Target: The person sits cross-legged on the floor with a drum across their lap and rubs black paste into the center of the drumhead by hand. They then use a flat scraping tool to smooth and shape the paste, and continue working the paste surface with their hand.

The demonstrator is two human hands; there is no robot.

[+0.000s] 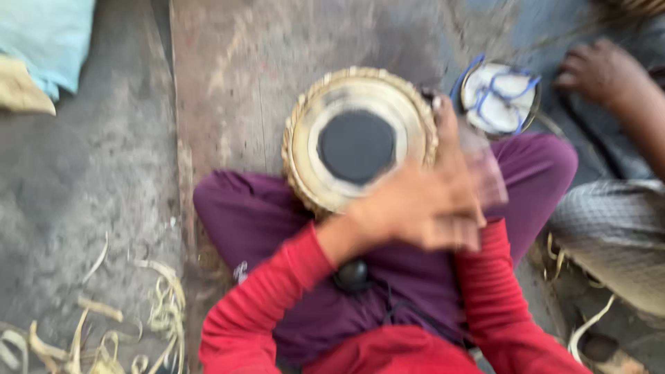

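A round drum [357,142] with a pale skin, a black centre patch and a braided rim stands between my crossed legs in purple trousers. My left hand [415,208], in a red sleeve, reaches across my lap to the drum's right edge, one finger stretched up along the rim. My right hand [479,170] lies just behind it, smeared by motion blur and partly covered by the left hand. The blur hides whether either hand holds anything. A small black round object [352,275] rests in my lap under the left forearm.
A small bowl [500,97] with white contents and a blue cord sits right of the drum. Another person's hand [603,69] and checked cloth [616,228] are at the right. Pale strips [138,318] litter the floor lower left. A light blue cloth [48,34] lies top left.
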